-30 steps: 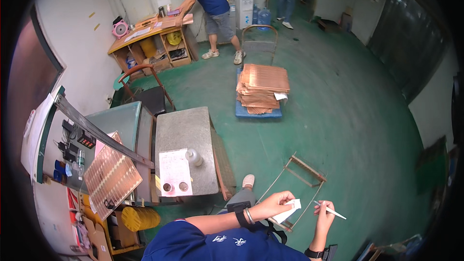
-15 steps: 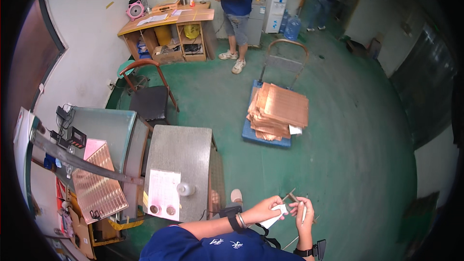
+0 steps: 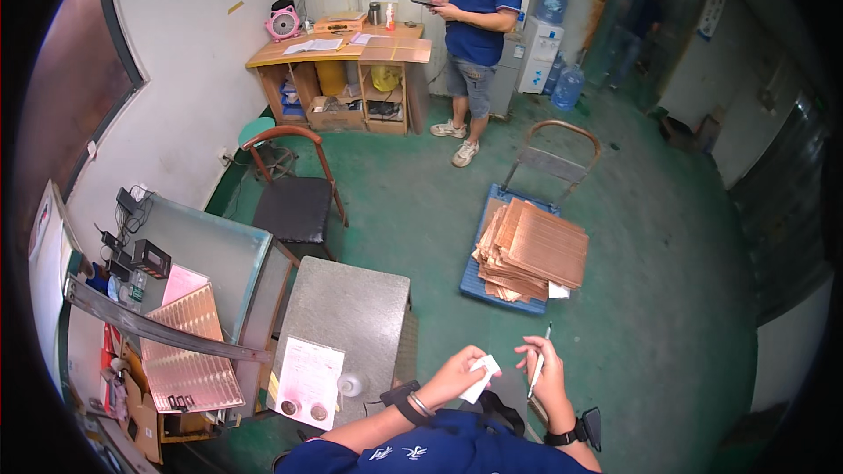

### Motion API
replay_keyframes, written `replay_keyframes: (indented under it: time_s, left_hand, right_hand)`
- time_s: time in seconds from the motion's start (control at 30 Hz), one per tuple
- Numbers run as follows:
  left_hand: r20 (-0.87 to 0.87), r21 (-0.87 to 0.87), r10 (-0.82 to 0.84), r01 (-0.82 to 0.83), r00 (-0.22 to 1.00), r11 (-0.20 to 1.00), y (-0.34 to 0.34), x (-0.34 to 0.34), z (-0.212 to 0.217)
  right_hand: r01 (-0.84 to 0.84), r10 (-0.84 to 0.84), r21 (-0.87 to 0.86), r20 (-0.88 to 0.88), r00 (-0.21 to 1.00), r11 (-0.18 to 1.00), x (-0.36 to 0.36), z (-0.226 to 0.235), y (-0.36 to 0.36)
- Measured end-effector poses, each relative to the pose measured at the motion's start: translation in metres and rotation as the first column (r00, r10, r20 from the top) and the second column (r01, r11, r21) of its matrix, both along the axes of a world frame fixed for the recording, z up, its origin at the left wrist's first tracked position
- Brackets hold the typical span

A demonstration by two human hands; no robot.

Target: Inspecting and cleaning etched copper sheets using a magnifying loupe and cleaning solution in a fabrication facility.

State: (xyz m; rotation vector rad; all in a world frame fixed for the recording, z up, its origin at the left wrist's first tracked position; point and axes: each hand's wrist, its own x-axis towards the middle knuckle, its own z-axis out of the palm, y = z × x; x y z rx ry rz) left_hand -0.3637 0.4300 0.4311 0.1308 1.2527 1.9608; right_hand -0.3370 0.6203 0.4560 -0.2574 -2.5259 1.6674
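Observation:
In front of my body, my left hand (image 3: 460, 375) is closed on a small white paper-like piece (image 3: 479, 379). Close to its right, my right hand (image 3: 546, 370) has its fingers bent around a slim pen (image 3: 536, 370), with the tip end pointing up and away. A gap separates the two hands. Left of them, a pink-and-white printed sheet (image 3: 309, 373) lies on a grey table (image 3: 351, 298), two small round objects resting on its near edge. Beside the sheet stands a whitish bottle (image 3: 349, 384).
Ahead, a blue platform cart (image 3: 479, 285) carries stacked copper-coloured panels (image 3: 546, 246). A patterned copper panel (image 3: 193, 355) leans at the left under a metal bar (image 3: 167, 326). Beyond are a chair (image 3: 294, 211), a wooden desk (image 3: 351, 53) and a standing person (image 3: 481, 17) holding a phone-like device.
My hands have drawn apart, the left moving leftward with the white piece. The brownish rod-like thing seen between them is no longer visible there. The whole view has shifted, showing the room lower.

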Motion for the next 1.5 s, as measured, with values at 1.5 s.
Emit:
replay_keyframes:
  time_s: [1.5]
  left_hand:
    - [0.133, -0.197, 0.633, -0.605, 0.763, 0.771, -0.071, -0.433, -0.143]
  right_hand:
    - [-0.825, 0.788, 0.229, 0.248, 0.563, 0.517, -0.568, -0.09, -0.077]
